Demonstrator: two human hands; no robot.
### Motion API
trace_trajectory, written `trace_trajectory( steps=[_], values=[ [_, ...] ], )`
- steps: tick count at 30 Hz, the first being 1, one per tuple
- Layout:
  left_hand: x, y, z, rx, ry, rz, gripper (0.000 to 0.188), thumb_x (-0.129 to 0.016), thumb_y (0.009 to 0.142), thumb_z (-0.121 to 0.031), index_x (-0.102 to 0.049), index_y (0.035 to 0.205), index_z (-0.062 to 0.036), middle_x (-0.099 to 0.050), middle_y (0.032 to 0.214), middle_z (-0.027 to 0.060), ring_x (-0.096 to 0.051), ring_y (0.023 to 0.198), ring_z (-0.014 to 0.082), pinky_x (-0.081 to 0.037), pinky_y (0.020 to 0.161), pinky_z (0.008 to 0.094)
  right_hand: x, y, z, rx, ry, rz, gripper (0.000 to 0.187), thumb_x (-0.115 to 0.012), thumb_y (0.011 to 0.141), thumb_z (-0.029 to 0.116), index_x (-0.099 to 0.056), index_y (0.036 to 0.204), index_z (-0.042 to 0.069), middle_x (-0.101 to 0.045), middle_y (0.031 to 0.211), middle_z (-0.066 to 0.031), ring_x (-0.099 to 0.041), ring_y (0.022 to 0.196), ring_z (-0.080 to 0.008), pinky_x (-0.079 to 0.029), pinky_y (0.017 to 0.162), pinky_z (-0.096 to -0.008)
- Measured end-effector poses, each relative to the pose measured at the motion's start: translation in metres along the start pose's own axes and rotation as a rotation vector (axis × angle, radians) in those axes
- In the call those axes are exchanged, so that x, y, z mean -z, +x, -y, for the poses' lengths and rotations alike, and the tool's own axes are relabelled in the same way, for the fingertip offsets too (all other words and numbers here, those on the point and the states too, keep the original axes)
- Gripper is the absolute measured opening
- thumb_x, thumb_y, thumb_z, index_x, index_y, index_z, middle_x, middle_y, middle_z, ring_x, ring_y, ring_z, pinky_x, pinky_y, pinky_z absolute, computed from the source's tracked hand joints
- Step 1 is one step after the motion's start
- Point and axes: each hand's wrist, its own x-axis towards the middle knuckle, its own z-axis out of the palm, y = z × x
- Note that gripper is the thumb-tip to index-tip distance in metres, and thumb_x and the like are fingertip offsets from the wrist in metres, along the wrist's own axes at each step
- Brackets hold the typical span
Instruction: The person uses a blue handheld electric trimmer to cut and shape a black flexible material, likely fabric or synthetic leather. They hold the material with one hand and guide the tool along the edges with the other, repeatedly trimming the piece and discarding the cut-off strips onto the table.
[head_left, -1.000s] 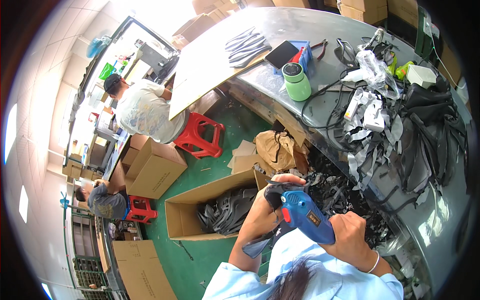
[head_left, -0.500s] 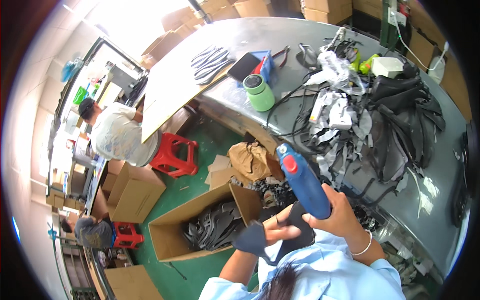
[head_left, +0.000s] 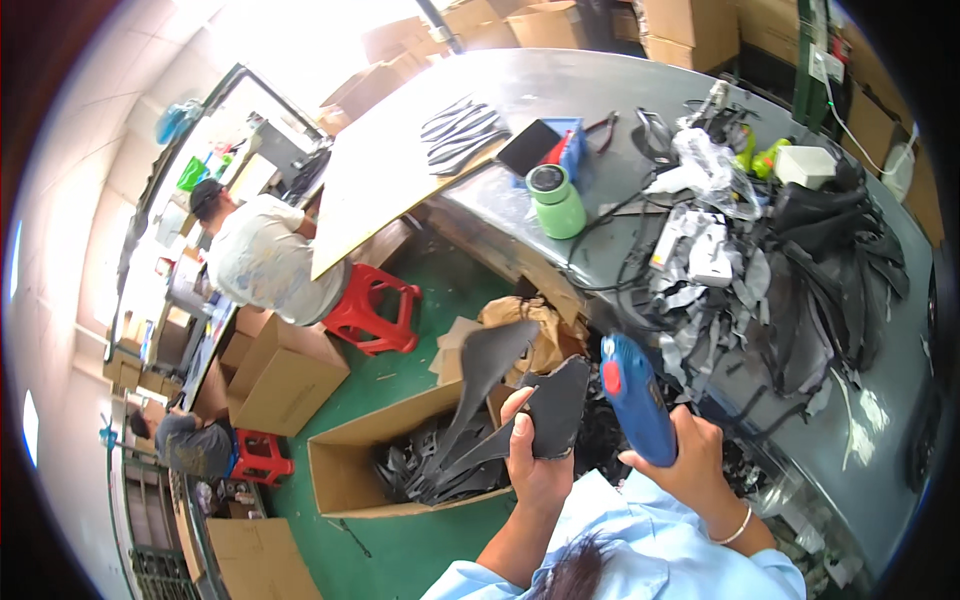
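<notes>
My left hand [head_left: 540, 478] is closed around a dark grey curved sheet piece [head_left: 562, 405], thumb pressed on its face. Long thin lobes of the piece reach up and left over an open carton. To the right, my right hand [head_left: 695, 462] grips a blue handheld power tool [head_left: 640, 405] with a red button, held upright near the table edge. The tool and the sheet piece are apart, with a small gap between them. Below my hands the carton [head_left: 333, 470] holds a heap of similar dark grey pieces.
On the grey table [head_left: 690, 385] lie a heap of grey scraps [head_left: 690, 310], dark sheets [head_left: 835, 280], a green bottle [head_left: 557, 203], a blue bin [head_left: 572, 145] and stacked grey pieces [head_left: 462, 135]. Red stools [head_left: 375, 310] and two seated people are at the left.
My left hand has turned the sheet piece up and away from the tool, its lobes now spread over the carton. The right hand has shifted slightly right and down with the tool.
</notes>
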Motion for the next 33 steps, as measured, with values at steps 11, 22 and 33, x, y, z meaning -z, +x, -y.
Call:
trace_trajectory(
  steps=[11, 22, 33],
  values=[
    [0.018, 0.007, -0.001, -0.244, 0.087, -0.023, 0.038, -0.054, 0.088, -0.028, -0.047, 0.114, -0.0022, -0.054, 0.115, 0.0168, -0.054, 0.107, 0.0253, -0.043, 0.094, 0.0381, -0.002, -0.007, 0.013, 0.128, -0.005, 0.056, 0.051, -0.084, 0.059, 0.036, -0.046, 0.072, 0.006, -0.049, 0.057, -0.0076, -0.050, 0.049, -0.0260, -0.039, 0.050, -0.0368],
    [0.010, 0.018, -0.065, 0.051, 0.456, 0.059, 0.037, -0.057, 0.080, -0.021, -0.055, 0.106, 0.0061, -0.062, 0.099, 0.0179, -0.062, 0.089, 0.0234, -0.050, 0.081, 0.0323, 0.003, -0.009, 0.007, 0.183, -0.033, 0.078, 0.038, -0.078, 0.063, 0.021, -0.044, 0.067, 0.007, -0.050, 0.053, -0.0078, -0.049, 0.045, -0.0253, -0.037, 0.049, -0.0353],
    [0.013, 0.037, -0.098, 0.271, 0.446, 0.139, 0.032, -0.057, 0.077, -0.010, -0.059, 0.104, 0.0071, -0.062, 0.100, 0.0132, -0.061, 0.092, 0.0171, -0.048, 0.082, 0.0275, -0.006, -0.020, 0.000, 0.218, -0.076, 0.122, 0.036, -0.077, 0.064, 0.021, -0.044, 0.068, 0.007, -0.049, 0.054, -0.0078, -0.052, 0.049, -0.0258, -0.038, 0.051, -0.0357]
  ],
)
